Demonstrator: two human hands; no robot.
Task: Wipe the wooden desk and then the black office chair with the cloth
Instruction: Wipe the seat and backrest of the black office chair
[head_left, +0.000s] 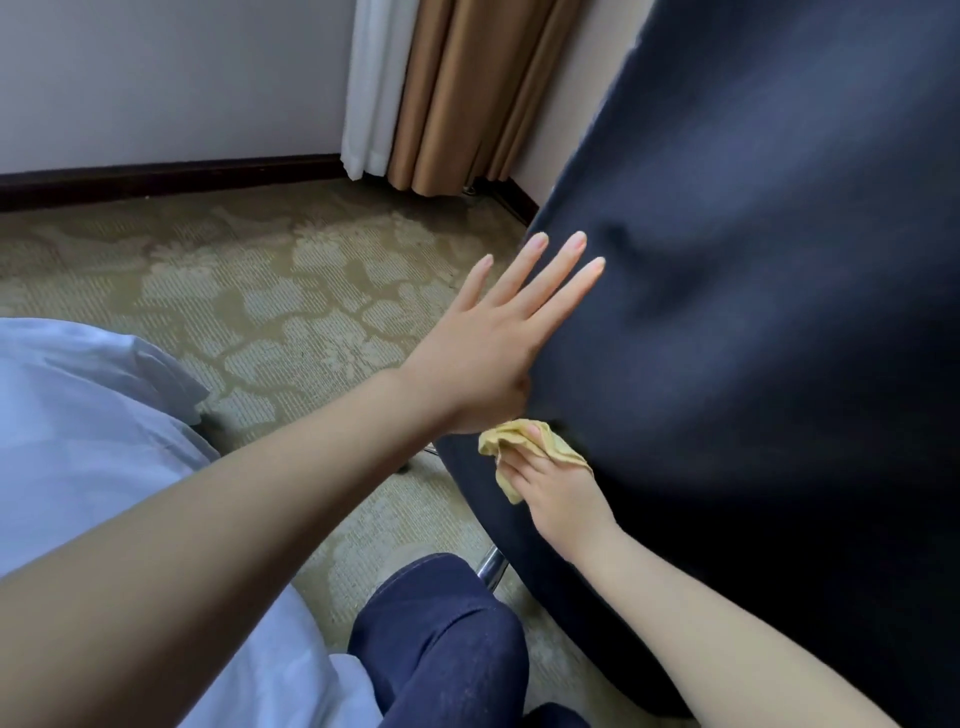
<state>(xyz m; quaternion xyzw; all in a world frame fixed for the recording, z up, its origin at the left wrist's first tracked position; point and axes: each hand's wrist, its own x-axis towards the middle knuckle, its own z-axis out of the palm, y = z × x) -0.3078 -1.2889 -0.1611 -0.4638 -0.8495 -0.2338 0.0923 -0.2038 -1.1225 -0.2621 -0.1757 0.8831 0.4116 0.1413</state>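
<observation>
Pressing cloth (500, 440) against black chair (753, 312).

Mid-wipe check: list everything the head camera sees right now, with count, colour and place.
office chair: one, black, fills the right side
cloth: one, yellow, bunched against the chair's lower edge
chair leg: one part showing, chrome, under the chair
carpet: one, beige patterned, floor
curtains: two, tan beside white, far corner
baseboard: one, dark, foot of the wall
wall: one, pale, top left
shirt: light blue, lower left
jeans: dark blue, bottom centre
left hand: fingers straight, flat on the chair
right hand: grips the cloth
</observation>
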